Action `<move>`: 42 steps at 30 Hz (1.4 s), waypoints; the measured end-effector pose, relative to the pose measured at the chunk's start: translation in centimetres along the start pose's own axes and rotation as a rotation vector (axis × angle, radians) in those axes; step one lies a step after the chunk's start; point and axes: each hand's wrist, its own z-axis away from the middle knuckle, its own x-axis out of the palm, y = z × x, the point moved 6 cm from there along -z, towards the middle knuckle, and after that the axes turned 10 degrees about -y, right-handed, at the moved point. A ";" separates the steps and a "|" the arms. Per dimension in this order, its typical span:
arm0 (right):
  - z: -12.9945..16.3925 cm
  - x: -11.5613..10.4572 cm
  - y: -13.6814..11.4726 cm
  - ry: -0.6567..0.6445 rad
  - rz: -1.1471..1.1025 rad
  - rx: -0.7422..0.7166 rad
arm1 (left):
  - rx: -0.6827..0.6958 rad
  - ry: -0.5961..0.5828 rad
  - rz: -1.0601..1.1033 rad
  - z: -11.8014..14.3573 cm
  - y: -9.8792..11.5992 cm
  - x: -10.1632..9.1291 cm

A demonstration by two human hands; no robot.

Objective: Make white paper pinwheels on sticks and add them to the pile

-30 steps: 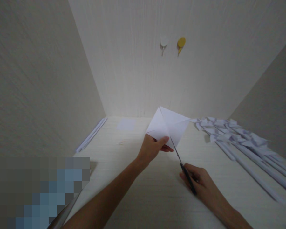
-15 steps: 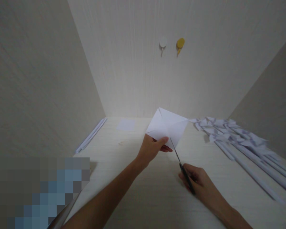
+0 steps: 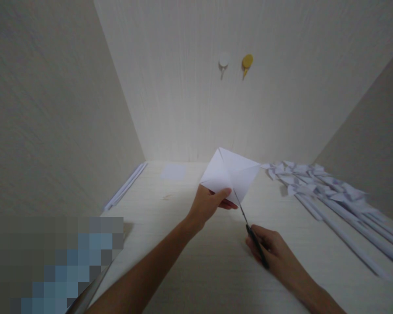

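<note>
Right of scissors [image 3: 257, 247]: paper rods [image 3: 363, 231] | left: flat sheet [image 3: 174, 172] | wall [image 3: 177, 87]: yellow hook [image 3: 247, 61]

Dim — softly blurred (edges darker)

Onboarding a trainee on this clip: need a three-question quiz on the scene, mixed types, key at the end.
1. Multiple choice: what does the right hand hold? (a) a pencil (b) scissors (c) a ruler
2. True or false: in the picture, the yellow hook is to the right of the white hook.
3. Fill in: the left hand has its ____ on the upper face of the creased white paper.

Key: 1. b; 2. true; 3. thumb.
</note>
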 end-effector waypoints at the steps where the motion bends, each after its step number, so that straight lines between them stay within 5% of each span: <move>1: 0.0 0.0 0.0 -0.001 0.003 0.001 | 0.002 0.001 0.000 0.0 0.0 0.0; 23: -0.2 0.0 1.0 -0.014 -0.048 -0.010 | -0.038 -0.145 -0.053 0.2 -1.1 1.3; 42: -0.1 -0.1 0.7 -0.006 -0.077 0.002 | -0.041 -0.135 -0.067 0.2 -1.4 1.4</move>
